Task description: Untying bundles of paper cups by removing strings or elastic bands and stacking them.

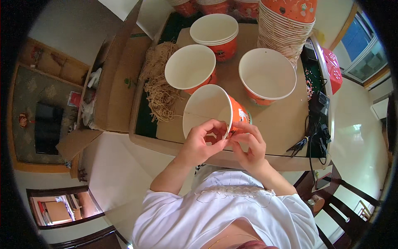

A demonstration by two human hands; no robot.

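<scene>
The front tub (241, 114) is held tilted at the centre of the frame, its mouth turned toward the lower left. Its rim appears to be pinched by the fingertips of both the left hand (204, 139) and the right hand (249, 146), drawn close together there.

The rim could be creased or torn if it is squeezed too hard at that one spot. The thin strand (201, 115) crossing the mouth could be snagged or pulled loose if the tub is turned, and a tangle could be drawn from the twine (161, 85) at the left. The left tub (190, 67), just behind, could be knocked if the front tub is swung back.

The fingertips are partly covered by one another, so whether a strand is also pinched cannot be told. A small dark spot between them cannot be identified. The strand's far end is lost near the twine. The tall stack (286, 29) is cut off by the upper edge.
</scene>
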